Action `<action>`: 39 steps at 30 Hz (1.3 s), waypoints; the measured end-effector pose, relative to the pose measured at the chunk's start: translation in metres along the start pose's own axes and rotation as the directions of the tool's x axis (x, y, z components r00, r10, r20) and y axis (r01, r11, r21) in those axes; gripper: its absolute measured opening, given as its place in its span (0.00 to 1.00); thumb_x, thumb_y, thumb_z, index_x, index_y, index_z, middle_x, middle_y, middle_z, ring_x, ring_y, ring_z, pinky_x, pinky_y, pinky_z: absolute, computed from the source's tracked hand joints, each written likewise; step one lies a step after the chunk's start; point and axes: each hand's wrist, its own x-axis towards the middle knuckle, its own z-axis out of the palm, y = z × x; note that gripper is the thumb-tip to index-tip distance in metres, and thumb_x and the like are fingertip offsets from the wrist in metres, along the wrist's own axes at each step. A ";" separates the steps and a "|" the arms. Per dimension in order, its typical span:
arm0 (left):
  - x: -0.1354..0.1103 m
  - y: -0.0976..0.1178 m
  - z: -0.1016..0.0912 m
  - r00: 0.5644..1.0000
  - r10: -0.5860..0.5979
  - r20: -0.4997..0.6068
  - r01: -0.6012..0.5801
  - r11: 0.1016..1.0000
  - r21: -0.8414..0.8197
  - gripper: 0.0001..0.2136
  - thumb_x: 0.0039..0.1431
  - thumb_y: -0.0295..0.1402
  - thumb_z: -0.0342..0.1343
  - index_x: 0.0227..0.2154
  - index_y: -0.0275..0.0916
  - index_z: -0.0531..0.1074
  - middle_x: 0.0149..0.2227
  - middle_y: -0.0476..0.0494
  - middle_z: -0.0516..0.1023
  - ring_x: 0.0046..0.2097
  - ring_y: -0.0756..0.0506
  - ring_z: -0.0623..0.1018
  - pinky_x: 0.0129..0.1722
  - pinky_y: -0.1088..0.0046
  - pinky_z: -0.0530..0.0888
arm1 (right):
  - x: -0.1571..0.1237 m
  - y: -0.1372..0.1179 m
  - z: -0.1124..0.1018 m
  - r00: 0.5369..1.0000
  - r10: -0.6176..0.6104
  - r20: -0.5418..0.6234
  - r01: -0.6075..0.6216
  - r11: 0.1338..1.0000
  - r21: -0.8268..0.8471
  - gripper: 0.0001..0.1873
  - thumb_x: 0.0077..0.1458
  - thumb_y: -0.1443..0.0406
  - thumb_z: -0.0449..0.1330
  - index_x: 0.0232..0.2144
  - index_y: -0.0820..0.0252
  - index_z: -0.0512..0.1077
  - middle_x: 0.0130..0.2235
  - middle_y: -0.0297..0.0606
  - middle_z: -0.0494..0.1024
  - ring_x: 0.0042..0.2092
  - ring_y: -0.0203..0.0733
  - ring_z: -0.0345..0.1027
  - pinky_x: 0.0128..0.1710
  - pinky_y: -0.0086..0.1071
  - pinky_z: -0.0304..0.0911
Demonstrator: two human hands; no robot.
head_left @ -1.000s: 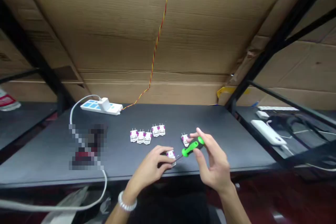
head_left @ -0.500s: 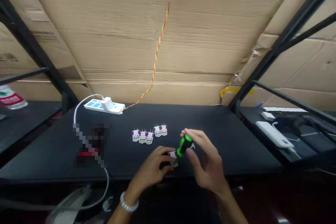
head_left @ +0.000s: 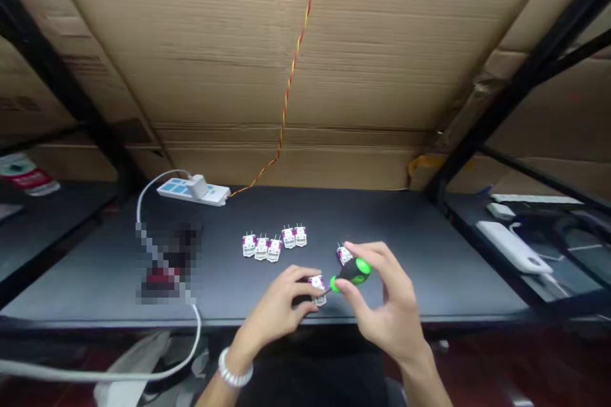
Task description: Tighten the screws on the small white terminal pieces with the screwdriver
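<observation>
My left hand (head_left: 281, 305) pinches a small white and purple plug-like part (head_left: 317, 286) near the table's front edge. In my right hand (head_left: 386, 305) is a short screwdriver (head_left: 356, 271) with a black and green handle, held between thumb and fingers. It lies tilted, its shaft pointing left to the part in my left hand; whether the tip touches a screw is too small to tell. Another such part (head_left: 344, 254), with two pins, lies just behind the screwdriver, partly hidden by it. Several matching parts (head_left: 261, 248) sit in a row farther back, pins pointing away.
A white power strip (head_left: 214, 194) with a plugged-in adapter stands at the back left. Its white cable (head_left: 197, 331) runs over the front edge. Black frame posts (head_left: 458, 146) flank the table (head_left: 382, 216); a cardboard wall (head_left: 353, 63) closes the back.
The screwdriver has tipped from nearly upright to a low slant, handle to the right. My right hand has shifted slightly right and down, uncovering the part behind it. My left hand stays put.
</observation>
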 end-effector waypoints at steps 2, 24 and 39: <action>0.000 0.001 -0.001 1.000 -0.009 0.009 0.009 1.000 0.004 0.11 0.64 0.28 0.66 0.47 0.48 0.84 0.61 0.44 0.79 0.61 0.39 0.76 0.64 0.57 0.73 | 0.002 0.001 -0.002 1.000 0.001 0.016 -0.001 1.000 -0.009 0.27 0.64 0.68 0.64 0.64 0.51 0.70 0.45 0.41 0.79 0.43 0.44 0.77 0.41 0.36 0.77; -0.001 0.003 -0.008 0.998 0.012 0.054 -0.017 0.995 0.098 0.10 0.66 0.30 0.64 0.47 0.49 0.82 0.66 0.46 0.75 0.70 0.35 0.66 0.70 0.46 0.65 | -0.010 0.036 -0.026 0.948 0.127 -0.293 -0.173 0.975 -0.137 0.22 0.60 0.64 0.70 0.57 0.55 0.77 0.41 0.37 0.79 0.39 0.43 0.76 0.41 0.37 0.74; 0.015 0.010 -0.004 0.975 0.064 0.212 -0.116 0.962 0.245 0.14 0.72 0.31 0.58 0.56 0.51 0.79 0.61 0.47 0.81 0.69 0.36 0.68 0.69 0.44 0.60 | -0.014 0.043 -0.025 0.919 0.188 -0.347 -0.229 0.970 -0.082 0.21 0.60 0.63 0.70 0.55 0.56 0.78 0.41 0.38 0.80 0.38 0.42 0.76 0.39 0.36 0.76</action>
